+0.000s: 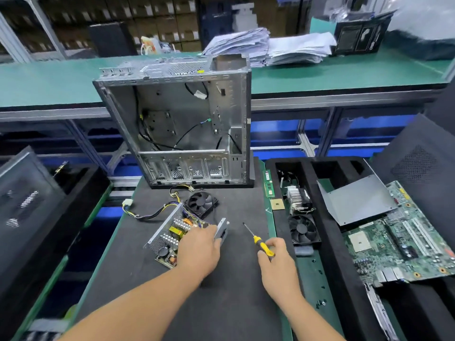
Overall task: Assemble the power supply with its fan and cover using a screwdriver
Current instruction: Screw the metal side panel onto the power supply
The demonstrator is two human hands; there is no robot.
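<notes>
The open power supply (170, 232) lies on the dark mat, its circuit board and perforated metal wall showing. My left hand (199, 249) rests over its near right part, and its fingers grip the supply's grey side wall (221, 230). A black fan (201, 202) lies just behind the supply, joined to it by wires. A cable bundle with a white plug (127, 204) trails off to the left. My right hand (277, 262) holds the yellow-handled screwdriver (261, 243), whose tip points up and left over the mat. A grey metal cover plate (357, 203) lies at the right.
An empty metal computer case (187, 129) stands upright behind the mat. A black foam tray (327, 232) at the right holds a heatsink, a second fan (303, 230) and a motherboard (403, 237). Memory sticks (268, 183) lie beside it. Paper stacks sit on the far green bench.
</notes>
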